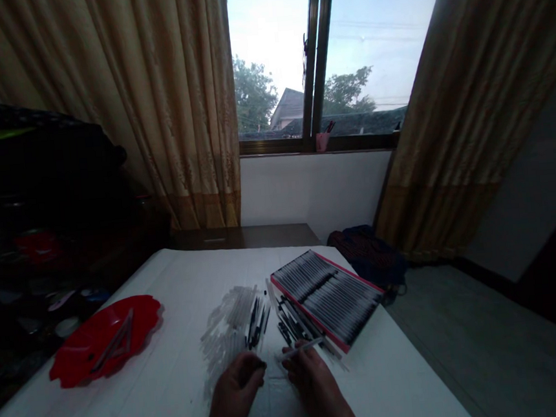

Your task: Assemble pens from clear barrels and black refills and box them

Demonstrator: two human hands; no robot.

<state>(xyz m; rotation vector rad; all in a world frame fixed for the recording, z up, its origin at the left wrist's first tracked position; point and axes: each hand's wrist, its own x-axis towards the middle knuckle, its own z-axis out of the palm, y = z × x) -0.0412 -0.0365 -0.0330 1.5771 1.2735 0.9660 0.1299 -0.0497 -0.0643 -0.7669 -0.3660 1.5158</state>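
Observation:
My left hand (pixel 238 388) is closed in a pinch, a small dark piece (pixel 263 364) at its fingertips, too small to name surely. In my right hand (pixel 314 377) a clear pen barrel (pixel 302 348) is held slantwise between thumb and fingers. Beyond the left hand lies a loose heap of clear pen barrels (pixel 227 323), with slim black pen parts (pixel 257 324) along its right side. More black pen parts (pixel 291 324) lie just past the right hand. Beside them, a pink-edged box (pixel 332 298) holds two rows of clear, dark-ended pens.
A red scalloped dish (pixel 145 309) with clear strips inside stands at the left of the white-covered table (pixel 177 276). Dark bags and clutter (pixel 36 171) fill the far left. A pink cup (pixel 321 142) stands on the windowsill; a dark cloth bundle (pixel 369 252) sits beyond the table.

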